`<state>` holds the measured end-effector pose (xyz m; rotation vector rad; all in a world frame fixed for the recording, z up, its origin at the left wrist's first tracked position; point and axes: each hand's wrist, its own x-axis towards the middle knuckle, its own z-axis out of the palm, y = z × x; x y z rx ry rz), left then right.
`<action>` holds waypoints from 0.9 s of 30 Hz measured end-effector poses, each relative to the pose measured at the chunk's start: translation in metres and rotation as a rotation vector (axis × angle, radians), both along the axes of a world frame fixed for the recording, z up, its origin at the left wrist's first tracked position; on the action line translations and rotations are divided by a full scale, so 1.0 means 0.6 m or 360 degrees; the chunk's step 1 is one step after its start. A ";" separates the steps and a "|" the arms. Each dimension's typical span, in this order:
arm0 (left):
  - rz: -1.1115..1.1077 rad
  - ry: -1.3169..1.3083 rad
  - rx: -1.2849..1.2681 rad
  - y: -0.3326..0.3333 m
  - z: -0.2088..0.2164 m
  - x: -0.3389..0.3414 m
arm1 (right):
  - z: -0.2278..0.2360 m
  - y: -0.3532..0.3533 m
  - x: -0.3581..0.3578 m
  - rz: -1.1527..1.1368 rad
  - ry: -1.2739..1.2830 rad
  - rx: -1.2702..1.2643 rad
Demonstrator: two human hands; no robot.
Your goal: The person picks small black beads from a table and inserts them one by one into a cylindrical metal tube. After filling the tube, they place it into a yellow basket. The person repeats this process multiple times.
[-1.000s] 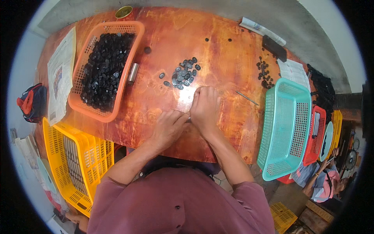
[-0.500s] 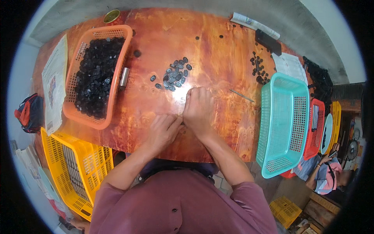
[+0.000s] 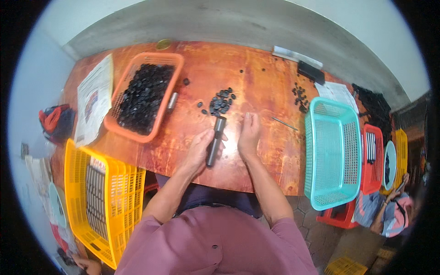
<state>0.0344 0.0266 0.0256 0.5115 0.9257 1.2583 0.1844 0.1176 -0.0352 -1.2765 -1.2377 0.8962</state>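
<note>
My left hand (image 3: 200, 145) is closed around a black tube (image 3: 214, 151), which stands out past the fingers at both ends and slants over the near part of the table. A slot-like opening seems to show on its side. To the right, apart from the tube, my right hand (image 3: 249, 135) has its fingers curled in; whatever they hold, if anything, is hidden. Just beyond the tube's far end lies a loose pile of small black oval pieces (image 3: 221, 102), with a couple strayed to its left.
An orange basket (image 3: 145, 136) full of black pieces stands left, with a metal cylinder (image 3: 173, 100) beside it. Yellow crates (image 3: 114, 183) flank the table's left edge. On the right are a thin rod (image 3: 284, 123), a turquoise basket (image 3: 332, 195), a red basket (image 3: 372, 176) and a seated person (image 3: 394, 213).
My hands were together, low on the table; now they are apart. The black tube, not visible before, shows in my left hand. The view has tilted up toward the wall.
</note>
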 end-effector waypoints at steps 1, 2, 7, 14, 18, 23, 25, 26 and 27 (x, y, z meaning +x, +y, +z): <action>0.0000 0.0064 0.0090 -0.009 0.008 0.006 | 0.002 0.000 0.000 -0.0009 -0.0074 0.0040; 0.0000 0.0131 0.0178 -0.020 0.014 0.010 | 0.005 0.000 -0.003 -0.0019 -0.0147 0.0082; 0.0017 0.0445 0.0528 -0.067 0.025 0.027 | 0.011 -0.008 -0.006 0.0072 -0.0167 0.0020; 0.0015 0.0626 0.0872 -0.086 0.031 0.029 | 0.043 -0.016 -0.008 0.0177 -0.0131 -0.0085; -0.0022 0.0668 0.0946 -0.074 0.031 0.030 | 0.042 -0.022 0.004 0.0388 0.0296 -0.0239; 0.0040 0.0745 0.1081 -0.068 0.031 0.021 | 0.060 -0.095 0.059 0.1055 0.0647 -0.0206; 0.0016 0.0656 0.1018 -0.072 0.023 0.020 | 0.096 -0.142 0.068 0.1182 0.0482 -0.0333; -0.0003 0.0613 0.0989 -0.074 0.019 0.020 | 0.104 -0.164 0.057 0.1206 0.0449 -0.0364; -0.0006 0.0622 0.0980 -0.078 0.023 0.023 | 0.064 -0.169 0.054 0.1088 0.0150 -0.0232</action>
